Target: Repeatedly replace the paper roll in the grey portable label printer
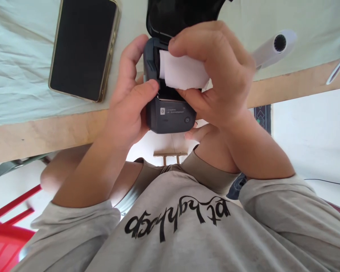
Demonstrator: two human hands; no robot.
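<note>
A small dark portable printer (170, 119), with a power button on its front, is held over the table's near edge. Its black lid (184, 17) stands swung back at the top. My left hand (132, 94) wraps round the printer's left side, thumb on the rim of the compartment. Partly inside that compartment is a white paper roll (183, 71). My right hand (218, 71) grips the roll, fingers at its upper side and thumb below. The roll's right end is hidden by my right hand.
On the pale green tablecloth (19, 56) to the left lies a dark-screened phone (82, 49) in a clear case. A white cylindrical object (274, 47) is on the right. The wooden table edge (45, 130) crosses below. A red plastic chair (8, 241) stands at lower left.
</note>
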